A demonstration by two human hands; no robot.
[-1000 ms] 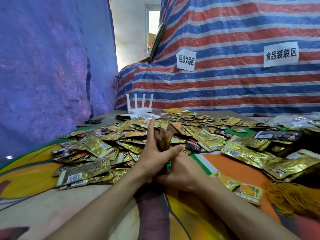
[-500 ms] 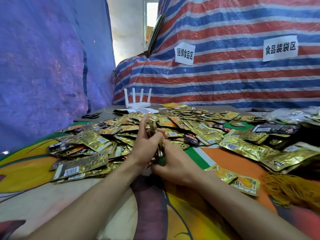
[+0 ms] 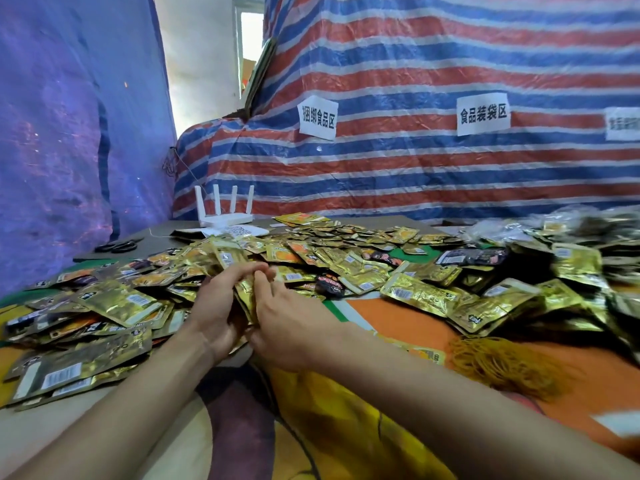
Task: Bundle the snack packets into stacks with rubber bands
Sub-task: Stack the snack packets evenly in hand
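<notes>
Two hands pressed together around small stack of gold packets point(image 3: 246, 299), held upright on edge between palms, just above tabletop at near edge of loose packet heap point(image 3: 346, 261). Left hand point(image 3: 216, 306) cups one face, right hand point(image 3: 287, 323) other. Band on stack: cannot tell. Advice: square edges by tapping, keep squeeze firm, then free one hand for rubber bands point(image 3: 498, 362) near right forearm. Surface: colourful printed cloth point(image 3: 346, 427). Room: striped tarp point(image 3: 415, 64) behind, white router point(image 3: 225, 211), scissors point(image 3: 119, 245).
</notes>
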